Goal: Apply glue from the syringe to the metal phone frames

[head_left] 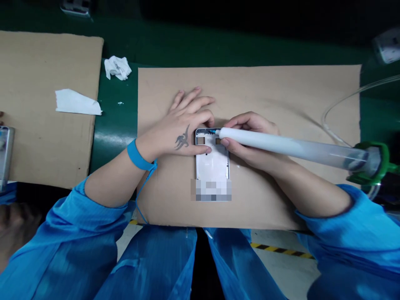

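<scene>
A silver phone frame [213, 164] lies flat on the cardboard, its lower end blurred out. My left hand [190, 121] rests at its upper left, the thumb across the frame and the bent index finger at the top edge. The other fingers stretch out over the cardboard. Between thumb and fingers, my right hand [250, 146] grips the front of a large dispensing syringe [293, 148] filled with white material. Its blue needle tip [213, 131] is at the frame's top inner edge; whether it touches cannot be told. A green cap [371, 162] closes the syringe's rear.
Under the frame is a cardboard sheet [281, 91] on a green table [115, 137]. A clear hose [326, 114] curves at the right. Crumpled tissue [118, 68] and a white paper strip [78, 102] lie left. Another person's hand [15, 225] shows at the left edge. A blue wrist strap [139, 156] has a cord.
</scene>
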Demonstrator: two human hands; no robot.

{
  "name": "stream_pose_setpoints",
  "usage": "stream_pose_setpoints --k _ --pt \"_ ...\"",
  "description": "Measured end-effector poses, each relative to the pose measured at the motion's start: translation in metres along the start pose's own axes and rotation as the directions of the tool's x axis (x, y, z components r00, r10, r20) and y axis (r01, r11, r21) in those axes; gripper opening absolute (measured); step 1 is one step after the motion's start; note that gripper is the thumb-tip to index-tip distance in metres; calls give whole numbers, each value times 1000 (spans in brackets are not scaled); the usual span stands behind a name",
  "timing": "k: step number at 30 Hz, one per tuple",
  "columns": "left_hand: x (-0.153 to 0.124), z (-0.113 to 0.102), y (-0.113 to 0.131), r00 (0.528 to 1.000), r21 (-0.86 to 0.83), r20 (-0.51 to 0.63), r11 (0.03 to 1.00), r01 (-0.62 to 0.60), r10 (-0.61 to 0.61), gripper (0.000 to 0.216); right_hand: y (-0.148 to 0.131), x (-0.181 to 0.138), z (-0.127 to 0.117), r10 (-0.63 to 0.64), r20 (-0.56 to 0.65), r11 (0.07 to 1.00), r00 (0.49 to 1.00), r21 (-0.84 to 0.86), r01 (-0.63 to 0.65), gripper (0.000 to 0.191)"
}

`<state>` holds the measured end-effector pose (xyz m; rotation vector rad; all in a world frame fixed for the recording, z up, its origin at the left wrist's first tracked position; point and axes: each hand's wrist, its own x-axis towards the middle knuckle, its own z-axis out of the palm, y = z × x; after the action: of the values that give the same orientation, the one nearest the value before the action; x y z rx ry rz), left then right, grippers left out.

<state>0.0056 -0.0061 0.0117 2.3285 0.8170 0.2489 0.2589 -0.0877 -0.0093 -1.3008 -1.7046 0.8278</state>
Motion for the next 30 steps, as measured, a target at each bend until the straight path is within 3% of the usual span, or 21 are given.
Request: stream_pose_setpoints --k 30 --pt "-1 8 -14 994 25 -50 995 -98 99 61 -3 0 -2 51 25 999 998 2 -51 32"
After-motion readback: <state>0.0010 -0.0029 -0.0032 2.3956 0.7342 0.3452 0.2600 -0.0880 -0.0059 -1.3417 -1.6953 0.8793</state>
